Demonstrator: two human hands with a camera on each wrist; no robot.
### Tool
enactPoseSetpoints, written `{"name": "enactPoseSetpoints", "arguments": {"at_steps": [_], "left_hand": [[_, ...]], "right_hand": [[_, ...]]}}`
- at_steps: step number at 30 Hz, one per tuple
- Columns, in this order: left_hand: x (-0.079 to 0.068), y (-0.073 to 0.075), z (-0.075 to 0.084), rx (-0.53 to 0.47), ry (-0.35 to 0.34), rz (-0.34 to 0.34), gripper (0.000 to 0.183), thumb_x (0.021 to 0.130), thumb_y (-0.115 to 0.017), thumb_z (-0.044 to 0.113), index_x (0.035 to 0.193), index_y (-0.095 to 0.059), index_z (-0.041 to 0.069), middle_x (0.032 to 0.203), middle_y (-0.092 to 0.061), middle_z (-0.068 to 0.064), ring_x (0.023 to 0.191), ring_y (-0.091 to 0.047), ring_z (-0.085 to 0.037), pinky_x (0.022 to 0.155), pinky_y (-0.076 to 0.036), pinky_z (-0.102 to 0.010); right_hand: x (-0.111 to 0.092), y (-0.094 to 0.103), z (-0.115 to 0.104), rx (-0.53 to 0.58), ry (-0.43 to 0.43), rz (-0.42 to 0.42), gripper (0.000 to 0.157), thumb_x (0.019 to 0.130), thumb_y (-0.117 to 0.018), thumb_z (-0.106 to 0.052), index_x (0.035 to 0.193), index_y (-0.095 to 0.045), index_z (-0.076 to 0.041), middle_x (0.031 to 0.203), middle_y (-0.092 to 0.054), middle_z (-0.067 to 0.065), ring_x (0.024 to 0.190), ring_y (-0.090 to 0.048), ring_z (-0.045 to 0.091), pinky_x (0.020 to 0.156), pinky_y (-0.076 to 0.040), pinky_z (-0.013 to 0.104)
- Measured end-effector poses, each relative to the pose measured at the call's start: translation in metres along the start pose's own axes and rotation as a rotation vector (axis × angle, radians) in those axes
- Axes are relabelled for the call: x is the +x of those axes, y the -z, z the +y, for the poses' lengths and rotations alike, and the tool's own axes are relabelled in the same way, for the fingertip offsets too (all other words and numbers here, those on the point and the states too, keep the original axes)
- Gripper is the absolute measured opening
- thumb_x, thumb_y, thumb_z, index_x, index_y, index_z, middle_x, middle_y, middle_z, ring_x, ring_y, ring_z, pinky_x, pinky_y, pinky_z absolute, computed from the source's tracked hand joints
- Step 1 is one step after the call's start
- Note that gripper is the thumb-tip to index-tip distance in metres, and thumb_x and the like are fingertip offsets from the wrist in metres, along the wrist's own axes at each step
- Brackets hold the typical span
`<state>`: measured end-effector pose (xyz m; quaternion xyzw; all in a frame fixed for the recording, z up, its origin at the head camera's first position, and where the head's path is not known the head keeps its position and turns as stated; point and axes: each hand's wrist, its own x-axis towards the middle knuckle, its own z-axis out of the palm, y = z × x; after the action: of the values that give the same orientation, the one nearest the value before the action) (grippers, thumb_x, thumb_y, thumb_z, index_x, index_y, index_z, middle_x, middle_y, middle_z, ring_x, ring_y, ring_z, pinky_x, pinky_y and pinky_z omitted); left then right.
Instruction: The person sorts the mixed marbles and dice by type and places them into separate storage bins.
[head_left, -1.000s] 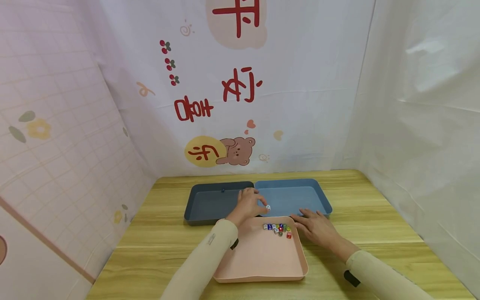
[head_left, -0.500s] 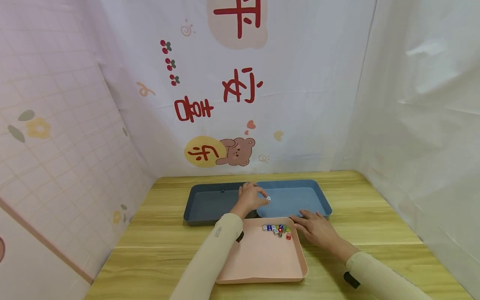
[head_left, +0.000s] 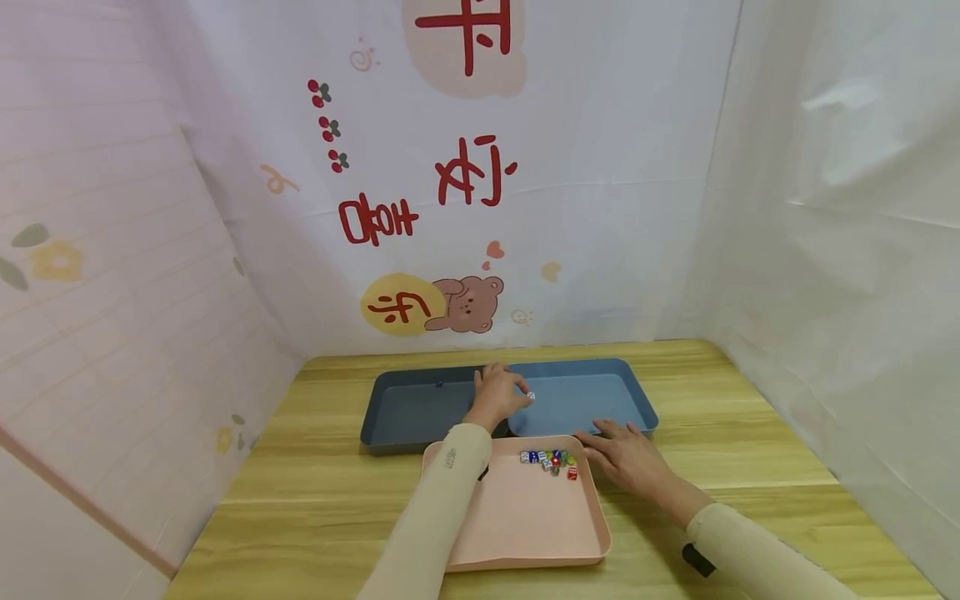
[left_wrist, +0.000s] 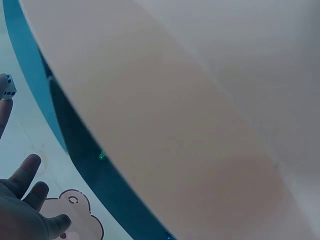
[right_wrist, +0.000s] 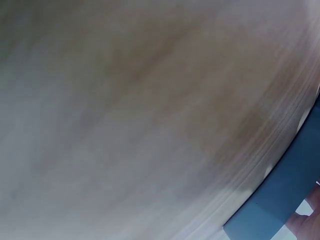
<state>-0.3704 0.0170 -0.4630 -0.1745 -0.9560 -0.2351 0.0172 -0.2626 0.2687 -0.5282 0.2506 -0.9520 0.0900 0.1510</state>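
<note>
Between thumb and forefinger my left hand (head_left: 498, 397) pinches a white die (head_left: 530, 397), held over the left part of the light blue tray (head_left: 637, 392). In the left wrist view the same die (left_wrist: 9, 87) shows blue pips, and the other fingers are spread. My right hand (head_left: 628, 458) rests with relaxed fingers at the right corner of the pink tray (head_left: 525, 562), near the blue tray's front edge. Several dice, white, blue and red, lie with green marbles in the pink tray's far right corner; a red die (head_left: 572, 473) sits slightly apart.
A dark grey-blue tray (head_left: 367, 425) stands left of the light blue one, with a small dark blue item (head_left: 440, 384) near its back wall. All three trays stand on a wooden table (head_left: 292, 500). White printed curtains (head_left: 600, 208) hang behind and on both sides.
My left hand has carried the die away from the pink tray, a little farther back over the light blue tray. The right hand stays put. The head view has shifted slightly.
</note>
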Motion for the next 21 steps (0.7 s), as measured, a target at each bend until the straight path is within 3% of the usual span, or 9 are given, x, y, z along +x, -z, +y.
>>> {"name": "enactPoseSetpoints", "arguments": {"at_steps": [11,21], "left_hand": [[0.001,-0.011,0.001,-0.003,0.009,0.0,0.011,0.089,-0.075,0.034,0.092,-0.074,0.024,0.138,-0.051,-0.012,0.139,-0.032,-0.035,0.115,-0.013,-0.065],[0.003,-0.011,0.0,0.01,0.012,0.005,0.028,0.091,-0.073,0.036,0.114,-0.075,0.02,0.144,-0.048,-0.013,0.141,-0.031,-0.036,0.114,-0.012,-0.066]], "right_hand": [[0.0,0.0,-0.004,0.009,-0.011,-0.006,0.039,0.1,-0.058,-0.033,0.136,-0.064,-0.017,0.137,-0.056,0.023,0.127,-0.051,0.044,0.1,-0.036,0.07],[0.0,0.001,-0.003,0.002,-0.01,-0.007,0.04,0.101,-0.058,-0.034,0.136,-0.063,-0.017,0.138,-0.056,0.023,0.127,-0.051,0.043,0.099,-0.036,0.071]]}}
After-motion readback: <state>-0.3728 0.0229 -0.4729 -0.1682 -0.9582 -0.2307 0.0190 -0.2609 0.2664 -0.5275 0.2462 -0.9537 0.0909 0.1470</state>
